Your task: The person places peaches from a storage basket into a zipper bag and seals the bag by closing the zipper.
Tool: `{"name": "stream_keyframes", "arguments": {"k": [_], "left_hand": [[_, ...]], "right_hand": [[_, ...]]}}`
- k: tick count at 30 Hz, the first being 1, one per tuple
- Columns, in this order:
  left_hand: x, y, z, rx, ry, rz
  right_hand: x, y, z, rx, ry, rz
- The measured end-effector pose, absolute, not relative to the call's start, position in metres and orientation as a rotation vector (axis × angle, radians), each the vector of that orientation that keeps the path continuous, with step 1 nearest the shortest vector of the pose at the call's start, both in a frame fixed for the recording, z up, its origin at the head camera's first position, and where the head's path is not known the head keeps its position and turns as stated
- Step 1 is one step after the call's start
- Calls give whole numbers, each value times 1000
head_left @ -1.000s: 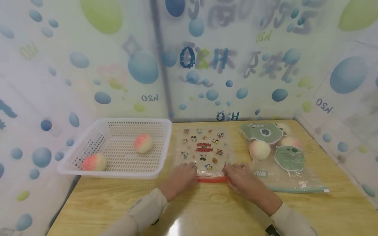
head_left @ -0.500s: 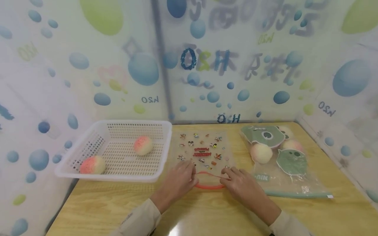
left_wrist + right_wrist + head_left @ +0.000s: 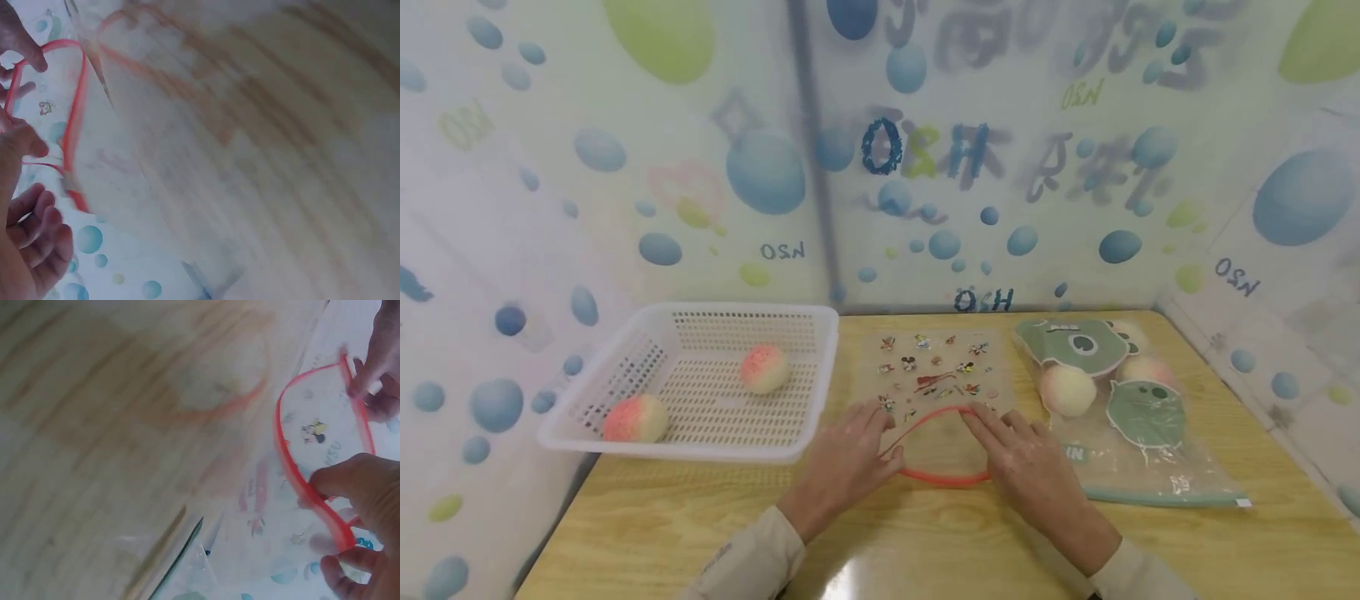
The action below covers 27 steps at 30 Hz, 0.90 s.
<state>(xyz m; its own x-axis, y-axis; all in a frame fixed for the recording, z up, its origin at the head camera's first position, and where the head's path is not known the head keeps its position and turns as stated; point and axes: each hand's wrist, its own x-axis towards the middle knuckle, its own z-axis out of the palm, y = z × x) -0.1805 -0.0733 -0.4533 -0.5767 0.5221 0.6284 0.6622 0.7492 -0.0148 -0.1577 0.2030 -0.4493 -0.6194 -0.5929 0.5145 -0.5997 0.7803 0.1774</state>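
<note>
A clear zip bag [image 3: 940,442] with cartoon figures and a red zip edge lies in front of me on the table. Its mouth gapes, the red edge forming a loop. My left hand [image 3: 847,454] pinches the left side of the mouth between thumb and fingers. At the right side, my right hand [image 3: 1033,475] grips the red edge; in the right wrist view its thumb [image 3: 334,481] presses on the red strip [image 3: 290,462]. The left wrist view shows the spread loop [image 3: 76,106] from the other side. Part of the bag's print is folded under the raised lip.
On the left stands a white plastic basket [image 3: 808,400] with two peaches inside, one near the front [image 3: 636,419] and one further back [image 3: 764,369]. To the right lies a green-printed zip bag [image 3: 1150,475] holding several peaches [image 3: 1069,390]. Patterned walls enclose the wooden table [image 3: 917,550].
The bag's red edges, together a second ago, have parted into a wide loop. Its upper lip has lifted, and the right hand has raised its side of it.
</note>
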Motion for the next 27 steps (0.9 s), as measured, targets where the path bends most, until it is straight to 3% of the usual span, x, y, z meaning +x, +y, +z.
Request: {"name": "stream_keyframes", "arguments": {"k": [15,27], "left_hand": [[-179,-82,-435,-738,-2197,-338],[-173,-79,-427,-863,-2143,-391]], "right_hand": [[-151,216,-438,836,-2309,94],[-142,213,-435,791,-2234,164]]}}
